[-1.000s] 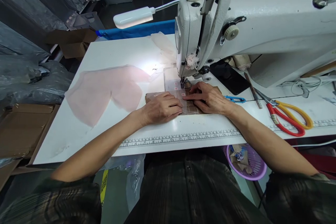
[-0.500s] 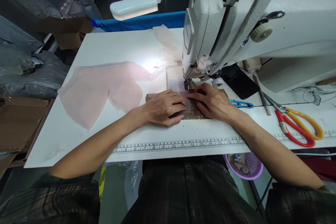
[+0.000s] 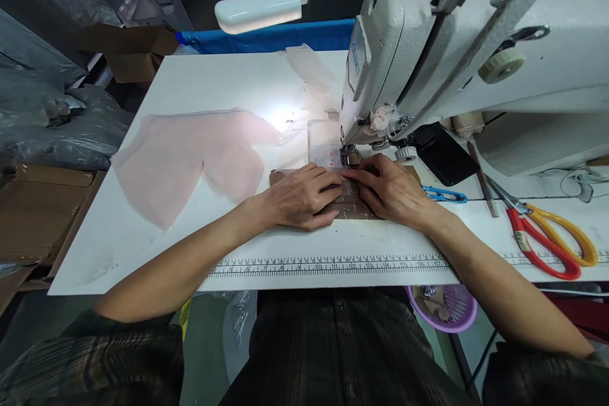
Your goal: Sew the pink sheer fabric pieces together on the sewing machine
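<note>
My left hand (image 3: 307, 196) lies palm down with its fingers stretched out and slightly bent, over a brown board (image 3: 352, 208) on the sewing table. A small piece of pale sheer fabric (image 3: 346, 186) lies between my hands, partly hidden by them. My right hand (image 3: 392, 190) has its fingers drawn together at that fabric, the index fingertip just in front of the presser foot (image 3: 351, 157). The sewing machine (image 3: 375, 63) stands above and to the right. A larger pink sheer fabric piece (image 3: 190, 158) is spread flat to the left.
A white lamp (image 3: 259, 9) lights the table from above. To the right lie a black phone (image 3: 445, 153), a blue thread snipper (image 3: 445, 195) and red-and-yellow scissors (image 3: 547, 235). A printed ruler (image 3: 328, 266) runs along the front edge. A purple basket (image 3: 469, 311) hangs below.
The view has shifted slightly, so the machine and table appear further right. My hands stay by the presser foot, with only slight finger movement.
</note>
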Available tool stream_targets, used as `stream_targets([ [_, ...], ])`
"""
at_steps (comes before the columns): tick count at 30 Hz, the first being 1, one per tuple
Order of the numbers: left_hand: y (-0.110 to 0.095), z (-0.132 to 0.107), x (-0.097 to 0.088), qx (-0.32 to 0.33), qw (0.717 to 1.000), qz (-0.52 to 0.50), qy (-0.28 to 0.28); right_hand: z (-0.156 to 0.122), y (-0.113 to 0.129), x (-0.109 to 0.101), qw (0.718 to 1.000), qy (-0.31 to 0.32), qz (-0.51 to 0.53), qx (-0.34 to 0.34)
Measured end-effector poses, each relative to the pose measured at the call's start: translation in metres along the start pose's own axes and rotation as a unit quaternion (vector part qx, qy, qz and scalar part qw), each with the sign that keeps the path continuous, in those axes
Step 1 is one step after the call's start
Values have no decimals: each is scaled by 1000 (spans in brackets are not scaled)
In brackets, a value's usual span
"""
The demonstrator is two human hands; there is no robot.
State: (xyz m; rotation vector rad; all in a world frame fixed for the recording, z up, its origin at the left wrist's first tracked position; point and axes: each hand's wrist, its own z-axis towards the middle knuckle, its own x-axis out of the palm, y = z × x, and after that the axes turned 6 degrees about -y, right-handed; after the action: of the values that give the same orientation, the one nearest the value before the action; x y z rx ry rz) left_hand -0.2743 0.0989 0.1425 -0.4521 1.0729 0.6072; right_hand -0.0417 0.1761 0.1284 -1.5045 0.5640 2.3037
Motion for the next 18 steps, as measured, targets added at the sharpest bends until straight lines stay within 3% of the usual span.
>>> stream_targets([
  [11,9,-3,5,-22,999,-31,-29,-2,0,-3,997,-25,65,-15],
  [18,11,0,6,-38,999,-18,-6,-2,-1,-2,997,-29,69,-9],
])
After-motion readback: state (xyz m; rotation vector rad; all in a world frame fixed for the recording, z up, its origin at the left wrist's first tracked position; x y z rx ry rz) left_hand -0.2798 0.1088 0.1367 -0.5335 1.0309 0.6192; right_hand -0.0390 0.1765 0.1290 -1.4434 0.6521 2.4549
